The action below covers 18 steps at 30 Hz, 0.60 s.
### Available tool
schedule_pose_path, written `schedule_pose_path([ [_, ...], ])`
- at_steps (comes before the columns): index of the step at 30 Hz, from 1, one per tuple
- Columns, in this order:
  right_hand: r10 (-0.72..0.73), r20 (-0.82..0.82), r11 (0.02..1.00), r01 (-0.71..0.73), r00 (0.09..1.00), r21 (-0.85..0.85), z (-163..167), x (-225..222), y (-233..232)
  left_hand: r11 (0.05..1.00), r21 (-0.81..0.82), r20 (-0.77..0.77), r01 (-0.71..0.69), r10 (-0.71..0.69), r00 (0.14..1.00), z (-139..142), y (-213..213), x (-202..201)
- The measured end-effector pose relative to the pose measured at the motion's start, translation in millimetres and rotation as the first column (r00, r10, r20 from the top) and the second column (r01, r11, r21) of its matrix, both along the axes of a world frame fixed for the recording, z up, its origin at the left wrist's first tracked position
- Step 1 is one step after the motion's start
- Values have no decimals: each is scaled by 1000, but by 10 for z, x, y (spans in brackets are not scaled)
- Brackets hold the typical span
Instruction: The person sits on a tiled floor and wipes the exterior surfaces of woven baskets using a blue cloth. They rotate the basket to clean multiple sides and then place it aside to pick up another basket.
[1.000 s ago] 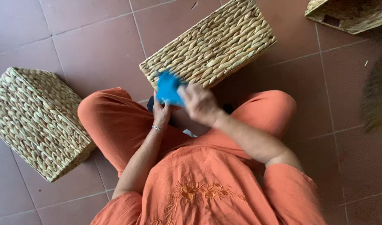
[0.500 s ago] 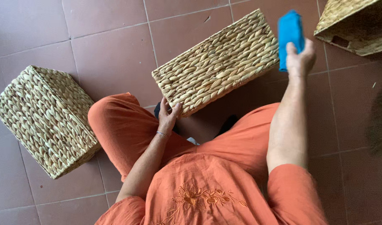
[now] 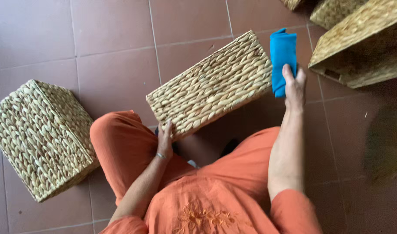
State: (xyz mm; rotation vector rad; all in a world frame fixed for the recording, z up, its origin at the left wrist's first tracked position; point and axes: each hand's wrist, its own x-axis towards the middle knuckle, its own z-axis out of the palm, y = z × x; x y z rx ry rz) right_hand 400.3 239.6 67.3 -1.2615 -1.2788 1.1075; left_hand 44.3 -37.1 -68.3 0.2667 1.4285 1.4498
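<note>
Soft, even daylight filled the scene, moderately bright and without glare. The tiled floor (image 3: 111,47) showed only a faint sheen. A dim shadow lay under the woven basket (image 3: 213,84) near the lap. The near right edge was smeared and dark, badly blurred. Elsewhere the focus was fairly crisp.

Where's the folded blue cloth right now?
In the head view, the folded blue cloth is held up in the right hand, just right of the rectangular woven basket on the tiled floor.
</note>
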Motion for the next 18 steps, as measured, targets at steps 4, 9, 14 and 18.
schedule_pose_path([
  [4,23,-19,963,-17,1000,267,669,-156,-405,986,165,26,-18,14,1000,52,95,54],
  [9,86,337,895,-221,938,387,1195,-718,-1011,996,-68,79,-54,60,995,-207,402,136],
  [14,97,595,778,-433,798,454,1303,-1411,-1552,959,-209,-72,-192,181,981,-285,526,8],
  [18,53,620,664,-492,783,564,1366,-1687,-1795,948,-16,317,-316,305,898,34,472,-92],
])
